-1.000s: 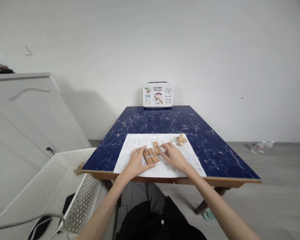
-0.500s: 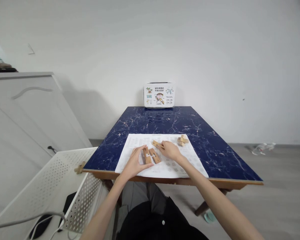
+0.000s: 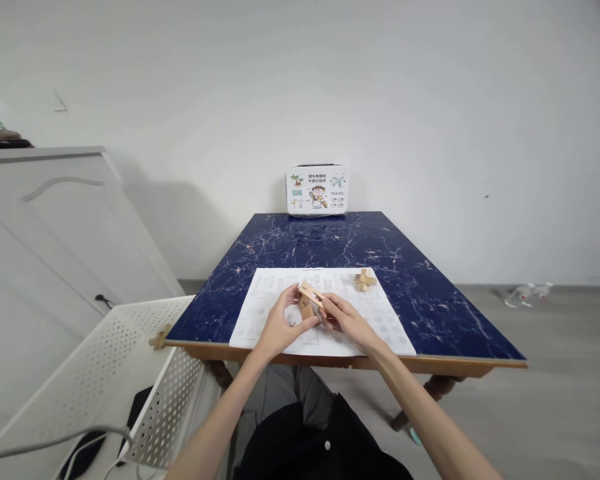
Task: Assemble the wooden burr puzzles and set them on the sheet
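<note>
From where I stand, the nearest thing is the person's black top (image 3: 320,447), with grey trousers (image 3: 280,393) below the worktop (image 3: 340,247). Off to the left of the left hand (image 3: 281,323), and lower, sits a white perforated basket (image 3: 165,400) with cables (image 3: 55,439) across it; a small wooden thing (image 3: 159,338) shows there, too small for me to make out.

A white printed sheet (image 3: 260,293) lies under both hands, along the near edge of the worktop. The left hand is loosely curved, thumb and fingers well parted; its thumb is by the near end of a brown wooden block (image 3: 306,309), its fingertips by the far end of a slotted wooden piece (image 3: 310,292). I can't tell whether it really grips either. The right hand (image 3: 336,313) has thumb and fingers pinched together on the near end of that slotted piece, which slants away to the left, over the block, so that both lie between the hands.

Beyond the right hand, and a little to its right, a cross-shaped wooden assembly (image 3: 365,280) rests on the sheet. Well beyond both hands, a white picture-printed case (image 3: 317,190) stands upright at the far end of the worktop, near the pale wall (image 3: 430,100).
</note>
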`<action>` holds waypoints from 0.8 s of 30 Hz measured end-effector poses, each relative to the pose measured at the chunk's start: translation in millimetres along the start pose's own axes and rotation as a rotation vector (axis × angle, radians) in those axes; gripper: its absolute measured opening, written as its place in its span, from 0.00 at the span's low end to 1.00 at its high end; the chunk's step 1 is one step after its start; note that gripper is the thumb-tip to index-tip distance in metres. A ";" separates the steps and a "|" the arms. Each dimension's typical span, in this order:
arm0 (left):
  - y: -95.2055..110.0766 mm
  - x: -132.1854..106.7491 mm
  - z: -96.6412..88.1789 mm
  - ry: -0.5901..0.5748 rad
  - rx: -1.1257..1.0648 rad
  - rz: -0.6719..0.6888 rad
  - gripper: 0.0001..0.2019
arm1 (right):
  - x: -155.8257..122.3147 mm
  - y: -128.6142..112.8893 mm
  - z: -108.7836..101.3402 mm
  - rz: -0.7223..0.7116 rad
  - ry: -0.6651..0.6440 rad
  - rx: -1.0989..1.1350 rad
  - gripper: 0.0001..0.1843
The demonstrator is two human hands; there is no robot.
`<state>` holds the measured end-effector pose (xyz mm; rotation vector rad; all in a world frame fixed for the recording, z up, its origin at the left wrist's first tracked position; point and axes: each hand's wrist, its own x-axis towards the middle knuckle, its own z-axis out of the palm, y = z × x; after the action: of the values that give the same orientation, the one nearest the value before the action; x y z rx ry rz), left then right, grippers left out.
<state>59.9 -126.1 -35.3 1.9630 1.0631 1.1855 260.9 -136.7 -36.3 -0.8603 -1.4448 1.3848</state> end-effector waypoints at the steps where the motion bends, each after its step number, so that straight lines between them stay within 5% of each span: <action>1: -0.4 1.0 3.4 -0.005 -0.012 -0.006 0.39 | -0.8 0.9 -0.5 -0.001 -0.002 0.019 0.23; 13: -7.5 0.0 5.8 0.073 0.003 0.010 0.41 | -2.1 19.7 -5.4 -0.050 0.205 -0.040 0.25; 24: -21.0 4.2 3.9 0.293 0.121 -0.108 0.34 | -3.7 25.2 -22.6 -0.060 0.353 -0.487 0.21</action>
<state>57.8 -112.4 -52.1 1.8308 1.4004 1.4070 280.5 -129.5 -63.2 -1.2847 -1.5291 0.7876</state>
